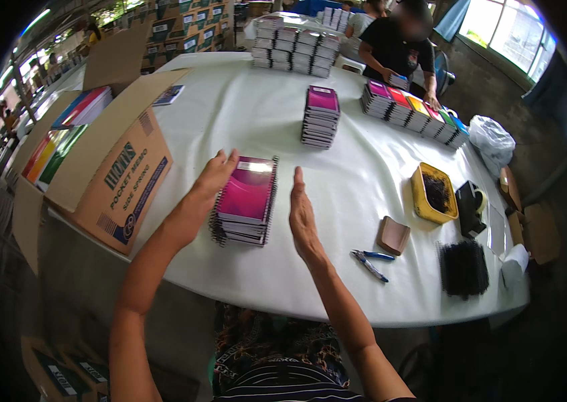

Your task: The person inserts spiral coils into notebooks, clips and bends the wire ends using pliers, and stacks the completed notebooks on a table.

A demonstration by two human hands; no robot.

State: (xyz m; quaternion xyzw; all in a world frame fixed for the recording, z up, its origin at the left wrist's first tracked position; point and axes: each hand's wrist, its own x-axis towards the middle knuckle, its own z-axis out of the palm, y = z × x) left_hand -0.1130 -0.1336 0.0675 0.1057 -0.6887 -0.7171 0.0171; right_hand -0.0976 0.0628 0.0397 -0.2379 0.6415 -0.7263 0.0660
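Observation:
A stack of spiral notebooks (247, 194) with magenta covers stands on the white-covered table in front of me, its edges slightly uneven. My left hand (211, 184) is at the stack's left side, fingers stretched out, touching or almost touching the top notebook. On the other side, my right hand (303, 214) is held flat and upright, a small gap away from the stack, with nothing in it. Farther back stands a second magenta notebook stack (321, 117).
An open cardboard box (123, 181) holding colourful notebooks stands at left. To the right lie pliers (370, 264), a brown block (394, 236), a yellow tub (434, 194), black spiral wires (463, 269) and a tape dispenser (472, 208). A person (400, 50) handles a notebook row (411, 110) across the table.

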